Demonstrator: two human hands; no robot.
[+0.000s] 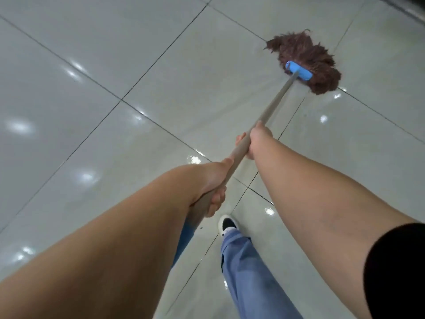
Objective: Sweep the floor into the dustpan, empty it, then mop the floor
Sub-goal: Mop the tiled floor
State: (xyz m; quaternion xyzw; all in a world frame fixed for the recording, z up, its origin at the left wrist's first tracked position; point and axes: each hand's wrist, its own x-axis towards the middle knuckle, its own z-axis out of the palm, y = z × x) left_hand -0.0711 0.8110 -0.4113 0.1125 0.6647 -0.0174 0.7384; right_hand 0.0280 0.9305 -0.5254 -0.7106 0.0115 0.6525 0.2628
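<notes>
Floor (69,107): large glossy pale tiles, dark grout lines running diagonally, scattered ceiling-light glare spots left of both hands.

Left hand (212,180): wrapped tight round the lower part of the mop handle (273,107), fingers curled underneath, thumb along the top. Bare forearm comes in from the bottom-left corner.

Below the left hand: one shoe (227,224), white with a black top, flat on the tile; blue trouser leg (248,272) behind it.

Right hand (257,140): further up the same handle, fist closed around it, fingertips poking out on the far side. Black sleeve (397,268) at the upper arm.

Mop head (305,58): beyond the right hand, up and to the right. Brown shaggy strands spread flat on the floor, blue clamp (299,70) joining it to the handle. It sits across a grout line.

Top-right corner: dark edge, too blurred to identify.
</notes>
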